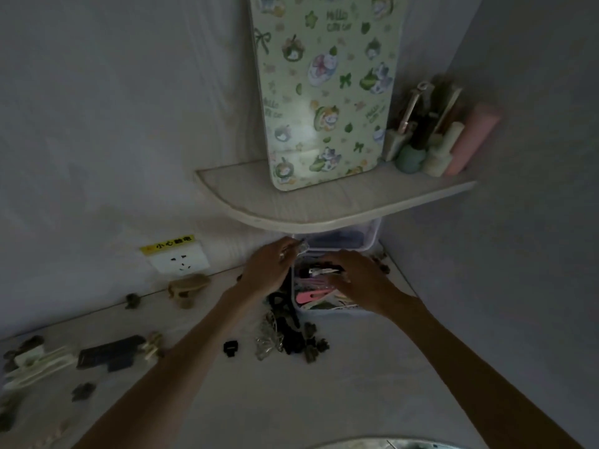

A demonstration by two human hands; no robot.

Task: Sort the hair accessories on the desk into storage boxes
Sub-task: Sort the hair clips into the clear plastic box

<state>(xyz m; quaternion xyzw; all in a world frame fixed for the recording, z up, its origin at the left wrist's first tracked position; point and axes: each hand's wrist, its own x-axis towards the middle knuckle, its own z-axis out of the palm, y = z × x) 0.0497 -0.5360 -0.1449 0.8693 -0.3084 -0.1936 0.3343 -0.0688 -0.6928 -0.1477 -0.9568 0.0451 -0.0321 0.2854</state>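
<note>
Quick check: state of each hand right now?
Left hand: pinching a clear hair clip.
Right hand: open, fingers resting in the storage box.

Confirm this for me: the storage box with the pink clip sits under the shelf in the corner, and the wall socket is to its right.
Not quite. In the head view, the storage box holding the pink clip does sit in the corner below the shelf, but the wall socket is to its left, not its right.
</note>
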